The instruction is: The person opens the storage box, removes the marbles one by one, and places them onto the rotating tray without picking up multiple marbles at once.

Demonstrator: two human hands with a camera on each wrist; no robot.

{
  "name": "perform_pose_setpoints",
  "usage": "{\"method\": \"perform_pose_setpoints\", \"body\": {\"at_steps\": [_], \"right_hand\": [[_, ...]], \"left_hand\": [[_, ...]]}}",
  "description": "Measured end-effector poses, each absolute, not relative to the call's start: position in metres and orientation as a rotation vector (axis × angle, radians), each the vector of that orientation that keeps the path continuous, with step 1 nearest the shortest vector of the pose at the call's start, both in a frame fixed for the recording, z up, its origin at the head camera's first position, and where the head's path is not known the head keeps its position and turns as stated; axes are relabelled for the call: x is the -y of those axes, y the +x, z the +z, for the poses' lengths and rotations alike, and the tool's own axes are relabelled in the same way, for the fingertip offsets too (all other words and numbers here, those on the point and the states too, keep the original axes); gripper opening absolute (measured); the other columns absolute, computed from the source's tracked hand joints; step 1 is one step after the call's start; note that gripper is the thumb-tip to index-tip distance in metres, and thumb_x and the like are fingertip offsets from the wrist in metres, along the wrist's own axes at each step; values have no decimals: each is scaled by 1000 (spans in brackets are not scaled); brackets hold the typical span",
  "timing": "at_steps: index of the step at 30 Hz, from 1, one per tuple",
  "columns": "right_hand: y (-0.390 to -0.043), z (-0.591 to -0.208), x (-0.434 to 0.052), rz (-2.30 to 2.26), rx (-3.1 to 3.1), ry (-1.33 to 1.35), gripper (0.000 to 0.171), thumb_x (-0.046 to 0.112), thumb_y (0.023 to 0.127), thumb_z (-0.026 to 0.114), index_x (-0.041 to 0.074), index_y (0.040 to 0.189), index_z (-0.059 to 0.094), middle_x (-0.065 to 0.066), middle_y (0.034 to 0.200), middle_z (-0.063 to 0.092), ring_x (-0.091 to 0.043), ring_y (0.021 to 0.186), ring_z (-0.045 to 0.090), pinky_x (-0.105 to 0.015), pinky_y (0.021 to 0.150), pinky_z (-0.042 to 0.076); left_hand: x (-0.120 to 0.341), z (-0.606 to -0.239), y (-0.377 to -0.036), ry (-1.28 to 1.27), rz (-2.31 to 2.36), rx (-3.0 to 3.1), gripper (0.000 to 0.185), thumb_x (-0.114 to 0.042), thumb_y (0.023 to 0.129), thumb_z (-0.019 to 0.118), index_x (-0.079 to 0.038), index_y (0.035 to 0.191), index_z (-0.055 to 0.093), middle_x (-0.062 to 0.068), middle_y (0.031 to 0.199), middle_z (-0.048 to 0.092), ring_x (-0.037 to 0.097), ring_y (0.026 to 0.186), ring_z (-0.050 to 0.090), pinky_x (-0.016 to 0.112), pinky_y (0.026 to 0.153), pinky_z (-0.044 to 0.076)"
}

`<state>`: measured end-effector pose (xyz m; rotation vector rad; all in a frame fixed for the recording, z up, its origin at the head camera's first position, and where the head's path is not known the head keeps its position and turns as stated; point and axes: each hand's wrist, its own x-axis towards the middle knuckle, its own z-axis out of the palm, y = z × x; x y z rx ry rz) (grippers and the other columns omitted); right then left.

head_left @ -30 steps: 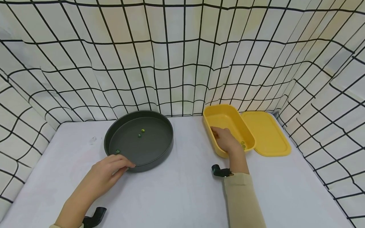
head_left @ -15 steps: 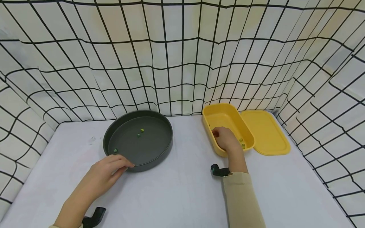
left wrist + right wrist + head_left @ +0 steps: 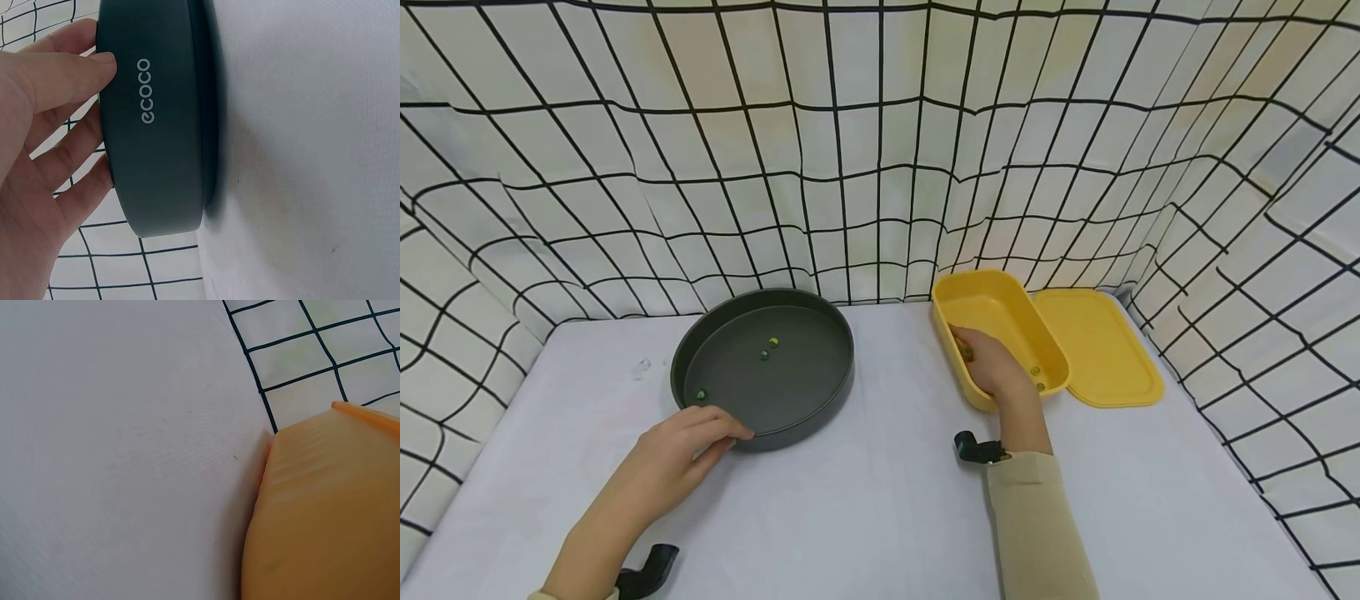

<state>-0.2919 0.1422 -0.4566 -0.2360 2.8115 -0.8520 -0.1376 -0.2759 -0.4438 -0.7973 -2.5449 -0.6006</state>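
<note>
My left hand (image 3: 681,454) holds the near left rim of a round dark pan (image 3: 805,379); in the left wrist view the thumb (image 3: 103,65) lies on its outer wall marked "ecoco", with the fingers at the rim. Inside the pan lie a yellow-green marble (image 3: 773,342) and two green ones, a middle marble (image 3: 764,355) and a left marble (image 3: 702,394). My right hand (image 3: 994,364) reaches into a yellow box (image 3: 992,292), fingers near its left wall. Something small and yellowish shows under these fingers; whether they grip it is unclear. Two greenish marbles (image 3: 1036,371) lie at the box's near right.
A yellow lid (image 3: 1105,354) lies flat against the box's right side. White cloth (image 3: 880,500) covers the table. A black grid net (image 3: 880,167) over white sheeting rises behind and at both sides. Only the box's outer wall (image 3: 325,512) shows in the right wrist view, hiding the hand.
My right fingers curl, then stretch toward the box's left wall, uncovering something yellowish under them. The left green marble has shifted slightly left in the pan. My left hand stays at the rim.
</note>
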Motion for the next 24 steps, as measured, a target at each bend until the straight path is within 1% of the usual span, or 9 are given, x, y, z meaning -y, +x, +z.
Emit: {"method": "perform_pose_setpoints", "body": {"at_steps": [2, 3, 6, 10, 13, 17, 21, 24], "right_hand": [[-293, -458, -142, -842, -2822, -229, 48, 5, 98, 56, 15, 145, 52, -12, 140, 53, -31, 125, 51, -50, 112, 39], [-294, -458, -142, -835, -2827, -224, 45, 5, 98, 58, 13, 142, 55, -13, 133, 55, -31, 118, 53, -49, 109, 42], [-295, -460, -143, -813, -2844, -204, 36, 8, 97, 60, 9, 134, 61, -11, 120, 58, -29, 106, 53, -46, 103, 45], [-294, -460, -142, -834, -2832, -127, 26, 14, 96, 65, 12, 122, 66, -8, 107, 63, -28, 100, 53, -44, 98, 46], [-293, -458, -142, -837, -2826, -100, 18, 16, 96, 65, 13, 114, 66, -8, 99, 62, -28, 96, 54, -41, 91, 46], [-291, -456, -142, -853, -2843, -98, 17, 15, 96, 62, 15, 112, 65, -8, 98, 61, -27, 95, 54, -38, 86, 46], [-290, -453, -142, -907, -2891, -110, 17, 15, 97, 60, 18, 113, 65, -6, 100, 61, -26, 96, 54, -38, 87, 49], [-287, -448, -142, -977, -2919, -104, 14, 16, 97, 62, 20, 110, 64, -3, 101, 62, -25, 95, 55, -38, 88, 51]], "left_hand": [[275, -443, -138, -796, -598, 2543, 38, 7, 72, 80, -24, 94, 76, -22, 96, 67, 0, 90, 62, 6, 84, 44], [275, -443, -137, -797, -598, 2543, 38, 7, 72, 80, -24, 94, 76, -21, 96, 67, 1, 90, 62, 6, 84, 44], [275, -442, -137, -794, -594, 2542, 38, 7, 72, 80, -24, 94, 76, -21, 96, 67, 0, 91, 62, 6, 84, 44], [275, -443, -137, -799, -597, 2541, 39, 8, 72, 80, -24, 94, 76, -21, 96, 67, 0, 90, 62, 6, 84, 44], [275, -443, -137, -800, -604, 2541, 40, 8, 72, 79, -24, 95, 76, -21, 96, 67, 1, 90, 62, 6, 84, 44], [275, -444, -136, -795, -602, 2540, 41, 8, 72, 79, -26, 95, 76, -22, 96, 67, -1, 90, 60, 6, 85, 44], [275, -444, -136, -795, -606, 2536, 41, 9, 72, 79, -26, 94, 75, -22, 96, 67, -1, 90, 60, 6, 85, 43], [275, -444, -137, -797, -606, 2538, 41, 8, 72, 79, -25, 94, 75, -22, 96, 66, -1, 90, 61, 6, 85, 43]]}}
